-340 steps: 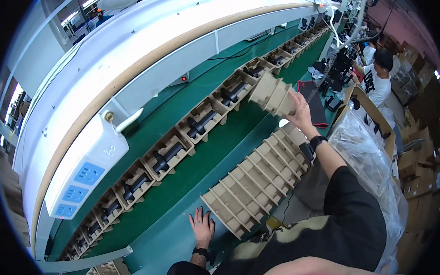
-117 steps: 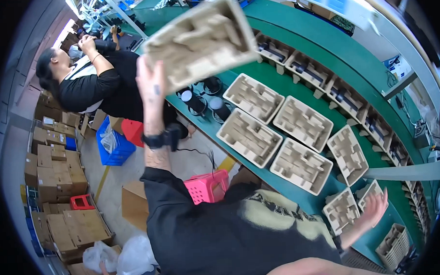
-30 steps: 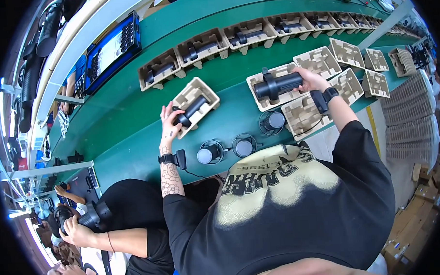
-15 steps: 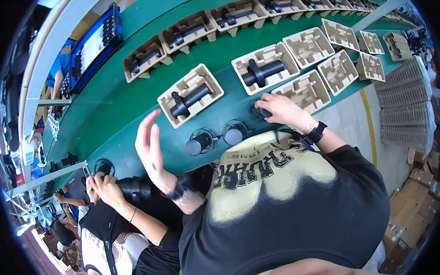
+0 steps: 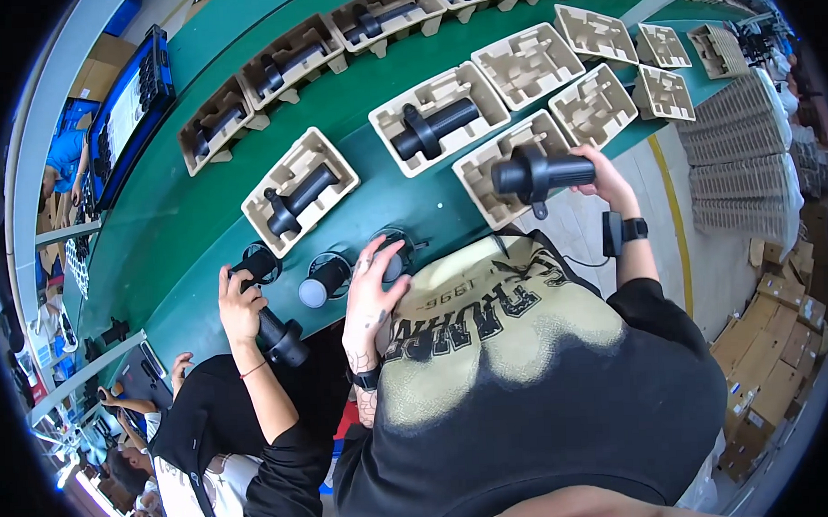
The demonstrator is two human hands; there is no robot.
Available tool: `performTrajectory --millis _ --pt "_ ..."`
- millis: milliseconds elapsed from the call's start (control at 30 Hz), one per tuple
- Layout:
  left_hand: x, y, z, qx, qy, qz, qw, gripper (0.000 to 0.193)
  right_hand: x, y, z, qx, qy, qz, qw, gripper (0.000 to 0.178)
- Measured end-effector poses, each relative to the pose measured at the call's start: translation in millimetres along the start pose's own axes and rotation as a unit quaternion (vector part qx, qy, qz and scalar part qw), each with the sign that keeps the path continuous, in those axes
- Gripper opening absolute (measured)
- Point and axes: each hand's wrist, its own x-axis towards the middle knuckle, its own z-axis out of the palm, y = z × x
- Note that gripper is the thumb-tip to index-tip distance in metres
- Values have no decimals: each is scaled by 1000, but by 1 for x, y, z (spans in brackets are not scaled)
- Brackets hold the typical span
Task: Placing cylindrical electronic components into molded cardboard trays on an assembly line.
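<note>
My right hand grips one end of a black cylindrical device with a ring collar. The device lies level above a beige molded-pulp tray, overlapping its right part. My left hand curls its fingers and thumb around the top of an upright black cylinder with a round base, which the hand partly hides. Just left of it stands a similar cylinder with a grey mesh top. Two trays farther in each hold a black device and another device.
A co-worker's hand at left holds a black device beside the green bench. Empty pulp trays sit at the right; filled trays line the back. Stacked trays and cardboard boxes stand at right.
My right hand has lifted the black device off the bench and carried it right, over the tray. My left hand has come down from the air onto the upright cylinder. The view has shifted.
</note>
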Motion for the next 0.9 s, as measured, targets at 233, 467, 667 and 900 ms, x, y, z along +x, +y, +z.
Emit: performTrajectory --millis 233,467,667,900 --pt "7 16 25 22 54 -74 996 44 22 -33 39 -179 23 -56 982 63" --pt "20 43 47 73 97 -100 988 42 43 -21 14 -306 -43 -200 930 63" --pt "28 87 45 138 127 -66 980 44 47 -43 37 -623 95 -275 726 63" --pt "64 117 56 45 216 -35 975 46 45 -34 73 -622 -107 -560 537 98"
